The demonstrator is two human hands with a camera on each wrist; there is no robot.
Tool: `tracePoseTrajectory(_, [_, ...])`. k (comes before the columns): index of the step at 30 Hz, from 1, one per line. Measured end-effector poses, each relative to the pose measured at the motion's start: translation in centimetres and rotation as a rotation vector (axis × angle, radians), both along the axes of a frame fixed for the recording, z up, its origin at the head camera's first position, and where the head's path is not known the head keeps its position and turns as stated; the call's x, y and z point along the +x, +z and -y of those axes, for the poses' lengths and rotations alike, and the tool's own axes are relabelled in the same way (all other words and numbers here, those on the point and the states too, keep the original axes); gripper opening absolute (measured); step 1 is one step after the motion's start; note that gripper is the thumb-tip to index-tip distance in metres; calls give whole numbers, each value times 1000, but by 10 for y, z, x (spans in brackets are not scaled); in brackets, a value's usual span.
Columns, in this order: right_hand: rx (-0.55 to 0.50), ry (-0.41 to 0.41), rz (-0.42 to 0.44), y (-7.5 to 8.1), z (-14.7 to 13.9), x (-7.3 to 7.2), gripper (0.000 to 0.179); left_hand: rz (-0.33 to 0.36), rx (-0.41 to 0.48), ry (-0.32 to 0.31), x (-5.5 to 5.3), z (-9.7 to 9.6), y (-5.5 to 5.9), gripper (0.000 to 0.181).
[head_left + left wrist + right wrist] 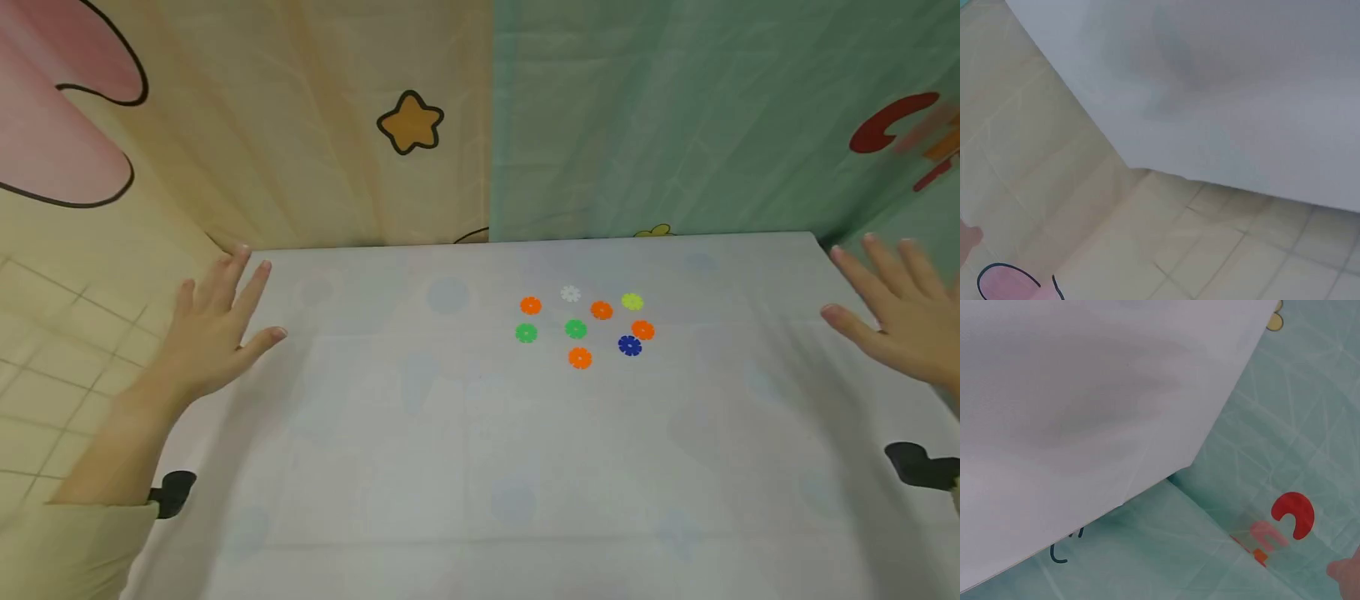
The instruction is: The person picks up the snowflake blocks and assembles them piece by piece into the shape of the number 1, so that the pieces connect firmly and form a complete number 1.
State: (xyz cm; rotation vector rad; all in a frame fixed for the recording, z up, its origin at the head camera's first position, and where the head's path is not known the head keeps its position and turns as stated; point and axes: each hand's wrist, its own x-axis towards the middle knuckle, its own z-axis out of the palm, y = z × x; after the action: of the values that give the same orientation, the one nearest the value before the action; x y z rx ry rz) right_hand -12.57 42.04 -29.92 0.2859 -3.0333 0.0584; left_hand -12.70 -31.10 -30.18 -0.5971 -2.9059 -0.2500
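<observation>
Several small plastic snowflake discs lie flat on the white table [375,433], right of its middle and toward the back. Among them are a white disc [571,293], a yellow disc [632,302], a dark blue disc [630,346], two green discs, one being the left green disc [527,333], and several orange ones, such as the front orange disc [580,358]. My left hand [213,333] hovers above the table's left edge, fingers spread, holding nothing. Over the right edge, my right hand [903,312] is likewise spread and holds nothing. Both are well apart from the discs.
Behind the table hangs a curtain, yellow [300,125] on the left and green [637,125] on the right, with cartoon prints. Each wrist wears a black strap, as on the left strap [174,493]. Both wrist views show table corners and curtain.
</observation>
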Motion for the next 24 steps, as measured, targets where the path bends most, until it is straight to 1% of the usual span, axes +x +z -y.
tracePoseTrajectory(2, [6,4,-3,1,4,0,74,25,123,-6,-4,-5,-3,77])
tracePoseTrajectory(5, [-13,37,-36,1,10,-1,72,90,355,-9,-7,-16,-5,75])
tracePoseTrajectory(7, [-56,72,-64,1,14,-2,71,131,475,5,-8,-23,-6,74])
tracePoseTrajectory(8, [-90,90,-74,1,17,-3,71,137,524,2,-8,-28,-6,71])
tracePoseTrajectory(10, [-178,114,-74,-1,23,-6,71,134,587,20,-9,-36,-8,64])
tracePoseTrajectory(12, [-294,127,-48,-1,30,-8,71,131,641,51,-12,-44,-11,57])
tracePoseTrajectory(15, [-459,111,19,-2,43,-10,72,142,719,97,-17,-56,-16,48])
tracePoseTrajectory(17, [-543,90,63,-3,51,-10,70,167,761,107,-22,-65,-20,47])
tracePoseTrajectory(19, [-585,63,104,-5,59,-10,68,214,801,108,-26,-73,-24,48])
tracePoseTrajectory(24, [-658,-1,191,-14,83,-15,62,359,870,77,-36,-94,-35,52])
